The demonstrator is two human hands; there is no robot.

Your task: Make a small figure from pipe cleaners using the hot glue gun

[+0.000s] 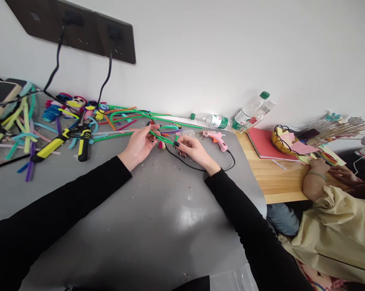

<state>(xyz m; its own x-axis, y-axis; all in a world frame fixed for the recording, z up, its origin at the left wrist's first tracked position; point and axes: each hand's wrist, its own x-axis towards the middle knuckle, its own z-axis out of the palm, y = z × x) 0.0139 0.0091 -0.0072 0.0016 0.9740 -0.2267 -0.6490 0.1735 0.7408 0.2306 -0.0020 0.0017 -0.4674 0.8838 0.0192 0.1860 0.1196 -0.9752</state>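
Both my arms in black sleeves reach across a grey table (158,218). My left hand (139,144) pinches a long green pipe cleaner (131,114) that loops back over the table. My right hand (192,148) grips the same green stem near its other end, fingers closed around it. A small red and yellow piece (161,145) lies between my hands. A pink glue gun (215,138) lies just beyond my right hand, its black cord (197,166) running under my wrist.
Yellow-handled cutters (84,142) and many coloured pipe cleaners (25,129) lie at the left. Two plastic bottles (212,120) lie by the wall. At the right, another person in a pale yellow sleeve (336,226) works at a wooden table (276,178) with a red book (263,143).
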